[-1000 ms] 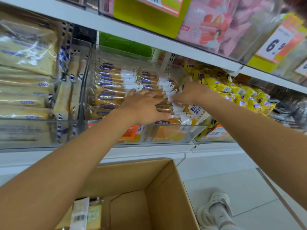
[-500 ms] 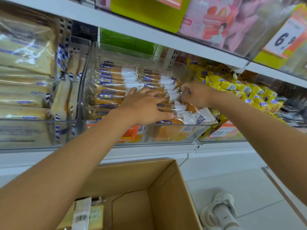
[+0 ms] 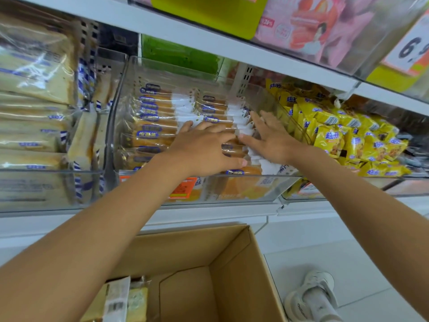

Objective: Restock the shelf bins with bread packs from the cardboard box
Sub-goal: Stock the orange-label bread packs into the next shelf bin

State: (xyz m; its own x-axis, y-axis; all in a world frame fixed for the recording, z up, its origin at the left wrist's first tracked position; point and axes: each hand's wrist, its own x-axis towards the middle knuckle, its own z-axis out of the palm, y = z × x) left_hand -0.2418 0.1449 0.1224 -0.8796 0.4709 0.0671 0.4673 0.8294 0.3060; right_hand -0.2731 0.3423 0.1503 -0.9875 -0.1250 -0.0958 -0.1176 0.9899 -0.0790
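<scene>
A clear plastic shelf bin in the middle holds two rows of long golden bread packs with blue labels and white ends. My left hand lies flat on the packs of the right-hand row, fingers spread. Beside it, my right hand rests with straight fingers on the white ends of the same row, near the bin's right wall. Below the shelf stands an open cardboard box; a few bread packs show at its bottom left.
A bin of pale sliced-bread packs fills the left. Yellow snack bags fill the bin on the right. An upper shelf hangs close above, with pink packs and a price tag. My white shoe stands on the floor beside the box.
My right hand has uncurled from gripping the white pack ends and now lies flat with spread fingers. My left hand stays pressed on the packs.
</scene>
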